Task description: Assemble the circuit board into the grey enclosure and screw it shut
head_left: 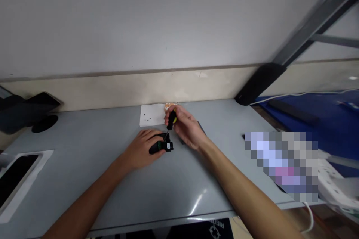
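Observation:
A small black device (162,145) with a green spot lies on the grey table (84,149). My left hand (143,148) is wrapped round its left side and holds it down. My right hand (185,125) grips a small screwdriver (171,118) with a black and yellow handle, held nearly upright. Its tip points down onto the device. Behind the hands lies a white sheet of paper (151,115) with several tiny dark screws on it. A small orange object (169,106) sits at the sheet's far right corner.
A dark stand with a round base (42,121) is at the far left. A white tray with a black panel (17,173) sits at the left edge. A black post foot (259,82) meets the table's back right. A white power strip (335,183) lies right.

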Demonstrator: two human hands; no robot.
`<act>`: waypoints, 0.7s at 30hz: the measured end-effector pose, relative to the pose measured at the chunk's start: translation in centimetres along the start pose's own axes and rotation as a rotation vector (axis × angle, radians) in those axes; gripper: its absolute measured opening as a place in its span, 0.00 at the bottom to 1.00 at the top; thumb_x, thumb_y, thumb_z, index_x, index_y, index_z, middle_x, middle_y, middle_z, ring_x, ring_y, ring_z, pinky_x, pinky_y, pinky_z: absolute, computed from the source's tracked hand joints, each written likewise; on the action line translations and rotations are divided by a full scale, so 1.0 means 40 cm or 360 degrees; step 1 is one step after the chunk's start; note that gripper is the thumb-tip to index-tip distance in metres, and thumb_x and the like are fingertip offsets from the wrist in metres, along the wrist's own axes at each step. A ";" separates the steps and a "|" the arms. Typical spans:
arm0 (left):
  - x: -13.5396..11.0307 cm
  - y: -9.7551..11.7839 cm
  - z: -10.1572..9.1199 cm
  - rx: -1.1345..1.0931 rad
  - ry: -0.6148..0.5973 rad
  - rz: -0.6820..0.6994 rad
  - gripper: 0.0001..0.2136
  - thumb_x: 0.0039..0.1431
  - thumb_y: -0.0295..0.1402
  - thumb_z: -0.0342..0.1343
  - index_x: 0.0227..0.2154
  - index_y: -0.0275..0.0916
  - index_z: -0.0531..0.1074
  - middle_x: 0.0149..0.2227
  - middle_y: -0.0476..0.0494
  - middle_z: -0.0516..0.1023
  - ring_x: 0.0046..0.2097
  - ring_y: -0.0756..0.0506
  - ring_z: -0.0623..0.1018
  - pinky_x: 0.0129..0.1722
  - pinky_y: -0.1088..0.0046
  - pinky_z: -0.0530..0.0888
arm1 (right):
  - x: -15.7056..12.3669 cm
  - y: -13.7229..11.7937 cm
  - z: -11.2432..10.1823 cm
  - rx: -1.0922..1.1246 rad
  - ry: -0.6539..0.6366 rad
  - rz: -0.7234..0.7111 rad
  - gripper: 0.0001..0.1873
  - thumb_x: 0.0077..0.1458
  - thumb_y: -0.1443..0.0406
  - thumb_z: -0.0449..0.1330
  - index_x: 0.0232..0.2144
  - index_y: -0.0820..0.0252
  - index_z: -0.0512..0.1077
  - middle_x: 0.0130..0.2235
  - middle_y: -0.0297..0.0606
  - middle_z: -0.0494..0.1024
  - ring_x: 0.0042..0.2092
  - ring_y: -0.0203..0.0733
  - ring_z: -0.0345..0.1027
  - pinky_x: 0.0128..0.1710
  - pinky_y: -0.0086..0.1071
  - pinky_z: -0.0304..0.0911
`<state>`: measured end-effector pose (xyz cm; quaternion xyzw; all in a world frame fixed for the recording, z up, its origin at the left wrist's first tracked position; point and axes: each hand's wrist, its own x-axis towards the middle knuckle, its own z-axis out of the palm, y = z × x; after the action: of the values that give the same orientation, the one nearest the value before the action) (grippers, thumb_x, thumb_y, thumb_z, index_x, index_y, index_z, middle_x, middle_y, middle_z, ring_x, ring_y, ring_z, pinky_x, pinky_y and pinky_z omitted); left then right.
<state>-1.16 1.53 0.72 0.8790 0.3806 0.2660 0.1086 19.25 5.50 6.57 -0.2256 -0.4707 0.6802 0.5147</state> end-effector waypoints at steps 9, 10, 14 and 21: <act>-0.001 -0.003 0.004 0.0003 0.0017 0.0005 0.11 0.63 0.35 0.62 0.48 0.45 0.74 0.57 0.45 0.76 0.57 0.41 0.75 0.59 0.57 0.70 | -0.002 0.015 0.002 0.0034 0.0053 -0.0122 0.15 0.62 0.53 0.64 0.36 0.51 0.63 0.28 0.28 0.62 0.30 0.36 0.57 0.35 0.33 0.58; -0.001 -0.004 0.005 0.0007 0.0017 0.0009 0.11 0.63 0.35 0.62 0.48 0.45 0.74 0.56 0.45 0.76 0.57 0.41 0.75 0.59 0.57 0.70 | -0.002 0.014 0.005 0.0042 0.0040 -0.0123 0.14 0.63 0.51 0.62 0.37 0.51 0.64 0.29 0.29 0.62 0.31 0.38 0.57 0.36 0.33 0.58; -0.001 -0.005 0.002 0.0036 0.0007 0.0022 0.09 0.65 0.36 0.61 0.47 0.46 0.76 0.56 0.44 0.76 0.57 0.41 0.75 0.58 0.56 0.70 | -0.003 0.005 0.013 -0.0050 -0.0005 -0.0073 0.18 0.66 0.47 0.53 0.40 0.52 0.71 0.33 0.36 0.66 0.36 0.42 0.61 0.42 0.37 0.62; 0.001 0.007 -0.022 0.0146 -0.0098 0.0040 0.11 0.67 0.37 0.59 0.50 0.47 0.76 0.57 0.44 0.76 0.56 0.40 0.75 0.57 0.57 0.71 | 0.003 0.008 -0.009 -0.1007 0.0249 -0.0411 0.13 0.64 0.52 0.61 0.46 0.50 0.74 0.45 0.39 0.74 0.42 0.44 0.65 0.46 0.40 0.62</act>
<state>-1.43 1.35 1.59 0.8955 0.3778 0.2225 0.0764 19.33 5.73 6.14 -0.3639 -0.6420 0.4106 0.5356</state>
